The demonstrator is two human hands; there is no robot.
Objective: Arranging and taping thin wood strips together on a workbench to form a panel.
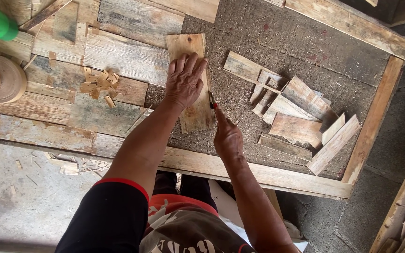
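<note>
Left hand (183, 82) spread flat, fingers splayed wide and gripping nothing, pressing down on a thin wooden plank (192, 84). Right hand (227, 137) pinched closed around a small red-tipped marking tool (212, 100), tip touching the plank's right edge. Plank lying flat on the rough grey workbench top (277, 37), long axis running away from the body, far end tilted slightly left. Probably light, stiff and dry, splintery along the edges; best steadied with a flat palm mid-length or lifted by both long edges. Just right, a loose pile of wood offcuts (296, 119); to the left, small chips (100, 83) on weathered boards (118, 51).
</note>
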